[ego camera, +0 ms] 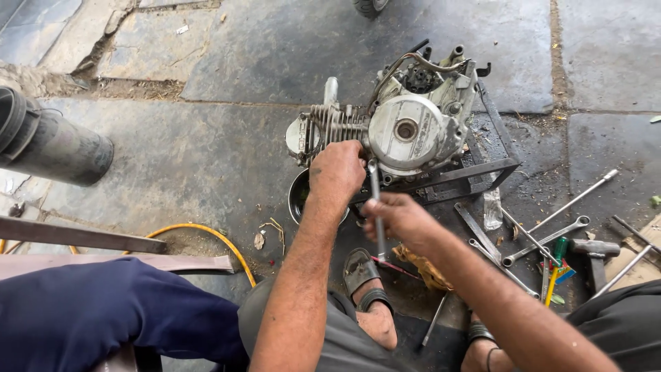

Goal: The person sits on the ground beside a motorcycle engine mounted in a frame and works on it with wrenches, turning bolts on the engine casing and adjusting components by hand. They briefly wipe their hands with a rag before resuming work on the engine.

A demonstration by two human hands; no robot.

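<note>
A grey motorcycle engine [413, 127] with cooling fins sits on a dark metal frame stand [475, 172] on the stone floor. My left hand [337, 169] rests on the engine's lower front, just under the finned cylinder [334, 124]. My right hand [399, 217] grips a long metal wrench [376, 207] whose upper end meets the engine's underside beside my left hand. My sandalled foot [365, 282] is planted below the hands.
Several spanners and rods [544, 238] and a hammer [593, 249] lie on the floor at right. A round dark bowl [297, 196] sits under the engine. A yellow hose [213, 238], a black pipe [48, 141] and another person's blue-clad leg [89, 310] are at left.
</note>
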